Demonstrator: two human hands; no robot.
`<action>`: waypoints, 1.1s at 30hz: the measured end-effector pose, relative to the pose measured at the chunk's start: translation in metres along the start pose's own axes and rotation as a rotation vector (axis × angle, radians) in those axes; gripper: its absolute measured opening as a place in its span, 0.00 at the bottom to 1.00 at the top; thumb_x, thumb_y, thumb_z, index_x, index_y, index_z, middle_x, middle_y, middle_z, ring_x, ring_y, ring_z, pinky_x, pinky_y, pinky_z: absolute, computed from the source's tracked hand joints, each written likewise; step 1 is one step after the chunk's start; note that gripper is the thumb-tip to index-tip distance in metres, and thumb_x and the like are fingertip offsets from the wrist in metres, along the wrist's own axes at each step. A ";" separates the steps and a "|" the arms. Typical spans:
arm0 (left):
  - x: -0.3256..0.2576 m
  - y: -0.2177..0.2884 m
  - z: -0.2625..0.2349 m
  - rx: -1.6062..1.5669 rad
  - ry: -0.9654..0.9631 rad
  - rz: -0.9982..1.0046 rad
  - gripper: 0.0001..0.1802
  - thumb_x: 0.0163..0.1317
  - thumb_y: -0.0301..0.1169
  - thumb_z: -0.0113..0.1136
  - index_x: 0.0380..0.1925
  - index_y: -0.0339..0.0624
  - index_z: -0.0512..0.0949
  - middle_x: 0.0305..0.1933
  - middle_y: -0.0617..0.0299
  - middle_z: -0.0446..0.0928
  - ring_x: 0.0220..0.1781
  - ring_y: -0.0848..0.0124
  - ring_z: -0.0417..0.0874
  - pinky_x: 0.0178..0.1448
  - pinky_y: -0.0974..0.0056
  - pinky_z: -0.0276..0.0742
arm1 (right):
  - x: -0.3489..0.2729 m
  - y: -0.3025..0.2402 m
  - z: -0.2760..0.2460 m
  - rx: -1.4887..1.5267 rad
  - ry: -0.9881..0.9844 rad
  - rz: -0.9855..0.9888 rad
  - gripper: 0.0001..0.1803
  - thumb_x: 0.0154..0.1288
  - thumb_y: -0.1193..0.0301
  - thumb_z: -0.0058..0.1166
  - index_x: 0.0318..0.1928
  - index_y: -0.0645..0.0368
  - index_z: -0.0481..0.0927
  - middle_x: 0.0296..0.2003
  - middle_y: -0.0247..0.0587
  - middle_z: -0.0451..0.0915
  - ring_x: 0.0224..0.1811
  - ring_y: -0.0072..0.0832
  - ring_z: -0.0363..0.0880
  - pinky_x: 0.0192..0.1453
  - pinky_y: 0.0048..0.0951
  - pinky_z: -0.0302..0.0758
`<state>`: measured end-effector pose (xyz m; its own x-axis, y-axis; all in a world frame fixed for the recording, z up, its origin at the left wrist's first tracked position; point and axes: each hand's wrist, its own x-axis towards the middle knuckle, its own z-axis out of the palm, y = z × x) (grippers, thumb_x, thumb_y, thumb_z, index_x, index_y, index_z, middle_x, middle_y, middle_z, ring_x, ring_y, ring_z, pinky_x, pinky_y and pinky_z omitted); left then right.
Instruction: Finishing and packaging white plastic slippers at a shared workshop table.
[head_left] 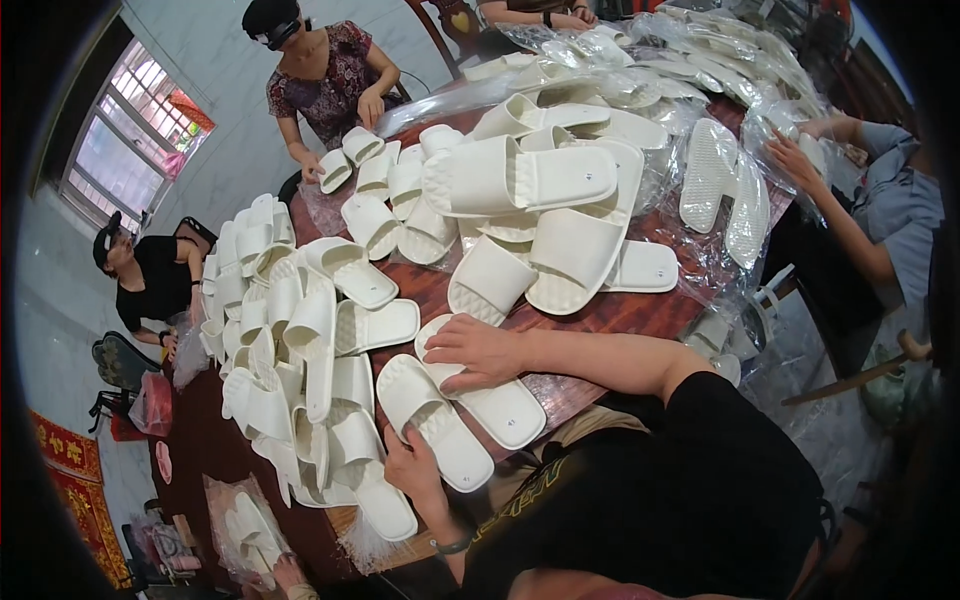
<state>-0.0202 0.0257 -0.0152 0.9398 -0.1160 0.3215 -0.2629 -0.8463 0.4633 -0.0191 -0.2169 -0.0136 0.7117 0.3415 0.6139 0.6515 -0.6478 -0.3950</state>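
The fingers of the right hand point(478, 350) are spread flat on one white slipper point(487, 385) while the left hand point(412, 462) pinches its mate point(432, 420), so the pair is kept side by side at the table's point(640, 310) near edge, beside heaped slippers point(290, 340).

Support surface: a dark reddish-brown wooden table point(620, 312), long, running from the near edge to the far end of the room. Its top is largely covered. A heap of white slide slippers point(285, 350) occupies the left side, stacked several deep. A second heap of white slippers point(545, 200) sits at centre, partly resting on clear plastic bags point(690, 260). Two single slippers lie flat at the near edge: one point(435, 420) to the left, another point(490, 395) just beside it, touching. Bagged slippers point(660, 50) cover the far right end.
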 end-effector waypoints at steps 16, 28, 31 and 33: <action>-0.042 0.033 -0.054 -0.711 -0.036 -0.179 0.13 0.66 0.31 0.37 0.35 0.31 0.69 0.25 0.62 0.65 0.27 0.74 0.64 0.32 0.68 0.62 | 0.013 -0.028 -0.010 -0.058 0.218 -0.200 0.20 0.55 0.64 0.60 0.47 0.58 0.74 0.46 0.43 0.72 0.49 0.41 0.69 0.54 0.41 0.65; -0.062 0.047 -0.054 -0.758 -0.277 -0.097 0.10 0.69 0.29 0.39 0.34 0.34 0.67 0.21 0.64 0.62 0.23 0.76 0.62 0.27 0.69 0.58 | 0.000 -0.111 0.010 0.816 -0.008 0.133 0.11 0.62 0.74 0.53 0.45 0.63 0.77 0.38 0.45 0.77 0.38 0.37 0.77 0.44 0.30 0.73; -0.061 0.039 -0.050 -1.047 -0.373 -0.186 0.10 0.70 0.30 0.40 0.32 0.36 0.67 0.21 0.68 0.60 0.21 0.81 0.59 0.25 0.72 0.54 | -0.010 -0.115 0.015 0.868 0.059 0.261 0.10 0.61 0.75 0.55 0.43 0.63 0.78 0.37 0.41 0.77 0.38 0.30 0.77 0.44 0.28 0.72; -0.062 0.037 -0.050 -1.139 -0.469 -0.136 0.10 0.70 0.31 0.41 0.32 0.38 0.67 0.21 0.71 0.59 0.21 0.84 0.57 0.24 0.75 0.51 | -0.015 -0.120 0.011 0.990 0.046 0.414 0.09 0.61 0.75 0.55 0.42 0.63 0.78 0.36 0.39 0.77 0.38 0.27 0.76 0.43 0.27 0.72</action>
<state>-0.0990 0.0276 0.0234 0.8999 -0.4361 -0.0032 0.0234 0.0410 0.9989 -0.1049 -0.1362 0.0173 0.9288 0.1829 0.3223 0.2999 0.1398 -0.9437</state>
